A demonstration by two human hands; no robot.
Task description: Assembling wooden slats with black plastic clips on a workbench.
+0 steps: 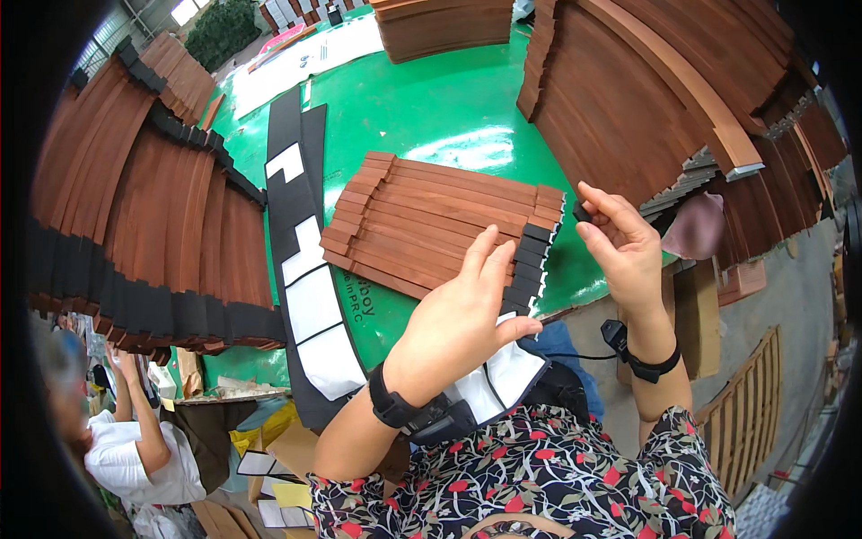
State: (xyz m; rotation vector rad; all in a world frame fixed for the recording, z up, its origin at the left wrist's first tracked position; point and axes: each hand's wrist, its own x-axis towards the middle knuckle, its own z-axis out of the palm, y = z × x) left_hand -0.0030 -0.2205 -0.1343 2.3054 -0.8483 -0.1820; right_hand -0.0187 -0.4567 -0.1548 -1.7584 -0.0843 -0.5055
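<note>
At nine o'clock on the green bench (359,108) stands a brown slat pile (193,234). Next lies a black strip (284,205) with white patches. Mid-bench is a slat row (431,202), black caps (531,246) at its four o'clock end. The left hand (449,322) is at its six, thumb and fingers apart; the right hand (630,247), at three, pinches a small black piece (581,214).

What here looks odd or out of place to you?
Nothing looks spilled. In the middle row of brown slats, black end pieces cover only the nearer slats, so that end looks uneven. One slat seems loose atop the right-hand stack, and a crumpled pink bundle beside it looks stray.
</note>
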